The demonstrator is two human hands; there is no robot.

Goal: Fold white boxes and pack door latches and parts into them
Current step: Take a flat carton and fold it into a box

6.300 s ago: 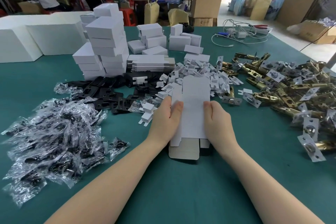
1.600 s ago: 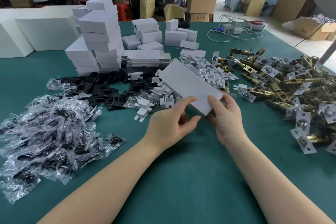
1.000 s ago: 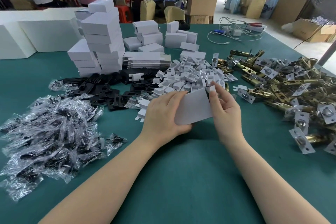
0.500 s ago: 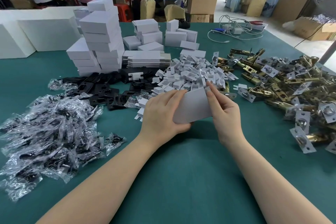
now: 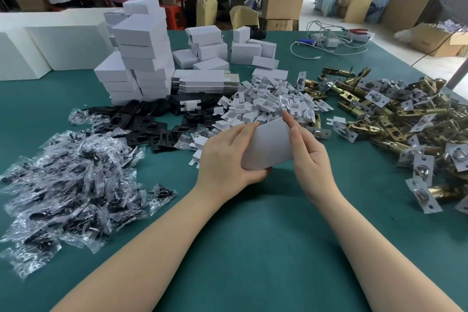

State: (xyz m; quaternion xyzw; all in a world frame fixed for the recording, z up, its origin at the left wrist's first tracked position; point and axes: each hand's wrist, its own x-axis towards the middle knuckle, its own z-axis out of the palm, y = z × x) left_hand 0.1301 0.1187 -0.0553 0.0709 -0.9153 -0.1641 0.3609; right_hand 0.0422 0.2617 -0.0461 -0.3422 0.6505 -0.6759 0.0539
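White box (image 5: 268, 145) now erected, both hands gripping

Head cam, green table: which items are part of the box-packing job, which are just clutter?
Job:
- white box, gripped by left hand and right hand
- flat box blanks
- folded boxes
- brass latches
- black plates
- bagged parts
- white inserts

Lying about:
- cables
- red-handled pliers
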